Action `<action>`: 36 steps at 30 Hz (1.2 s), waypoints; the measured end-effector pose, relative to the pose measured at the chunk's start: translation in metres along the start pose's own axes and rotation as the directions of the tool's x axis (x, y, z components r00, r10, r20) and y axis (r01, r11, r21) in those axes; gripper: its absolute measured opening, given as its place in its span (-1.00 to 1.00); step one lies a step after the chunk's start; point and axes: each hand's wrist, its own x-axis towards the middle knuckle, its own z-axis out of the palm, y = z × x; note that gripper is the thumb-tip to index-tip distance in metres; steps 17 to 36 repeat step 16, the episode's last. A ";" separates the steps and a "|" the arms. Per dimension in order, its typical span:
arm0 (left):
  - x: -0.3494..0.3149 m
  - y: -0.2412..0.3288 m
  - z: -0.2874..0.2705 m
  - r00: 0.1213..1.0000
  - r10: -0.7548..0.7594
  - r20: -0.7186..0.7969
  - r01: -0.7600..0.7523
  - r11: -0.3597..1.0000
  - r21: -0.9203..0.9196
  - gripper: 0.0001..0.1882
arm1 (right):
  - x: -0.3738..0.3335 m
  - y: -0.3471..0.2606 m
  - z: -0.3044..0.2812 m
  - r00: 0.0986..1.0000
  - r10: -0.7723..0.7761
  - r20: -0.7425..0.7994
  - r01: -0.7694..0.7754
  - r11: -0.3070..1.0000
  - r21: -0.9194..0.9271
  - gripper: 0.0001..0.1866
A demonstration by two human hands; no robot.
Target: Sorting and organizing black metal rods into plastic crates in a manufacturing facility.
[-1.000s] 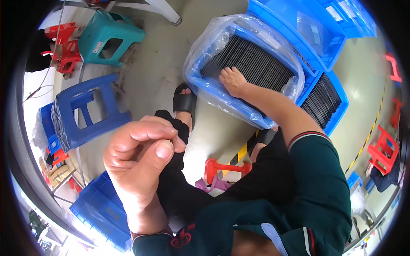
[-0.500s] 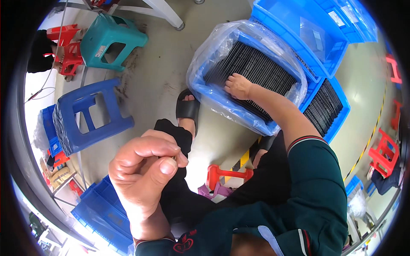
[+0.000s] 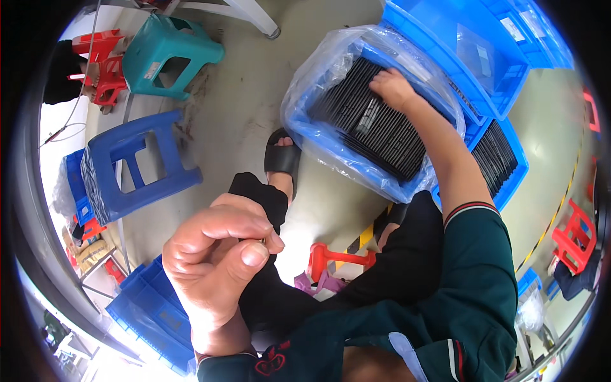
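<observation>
My left hand (image 3: 223, 254) is raised in front of my lap, thumb and index finger pinched on a tiny piece, of which only a sliver shows. My right hand (image 3: 393, 88) reaches away to the upper right, its fingers bent down onto thin black plates (image 3: 344, 102) that stand packed in rows. Whether those fingers grip a plate is hidden. A blue bin (image 3: 312, 124) lined with a clear plastic bag (image 3: 294, 95) holds the plates. Near the middle of the rows, a small grey patch (image 3: 367, 118) breaks the black.
More black plates fill a second blue bin (image 3: 519, 159) at the right, beside stacked blue bins (image 3: 503, 95). A blue stool (image 3: 105, 184) and a green stool (image 3: 143, 57) stand left. A red stool (image 3: 340, 258) is between my legs. Another person's foot (image 3: 92, 76) shows far left.
My right hand has moved farther away and to the right across the plates, and the grey patch now shows. The left hand keeps its pinch. The view has shifted slightly.
</observation>
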 end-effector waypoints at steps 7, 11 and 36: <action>0.002 0.002 -0.001 0.998 -0.061 0.009 0.062 0.991 -0.121 -0.84 | 0.003 -0.008 -0.007 0.991 -0.055 0.120 0.070 0.990 -0.123 -0.89; -0.002 0.006 -0.003 0.999 -0.050 0.016 0.051 0.986 -0.160 -0.86 | -0.010 -0.023 -0.030 0.953 0.093 0.288 -0.055 0.989 -0.136 -0.88; -0.009 0.007 -0.005 0.999 -0.016 0.043 0.019 0.998 -0.067 -0.79 | -0.037 -0.031 -0.078 0.805 0.341 0.485 -0.227 0.933 -0.280 -0.83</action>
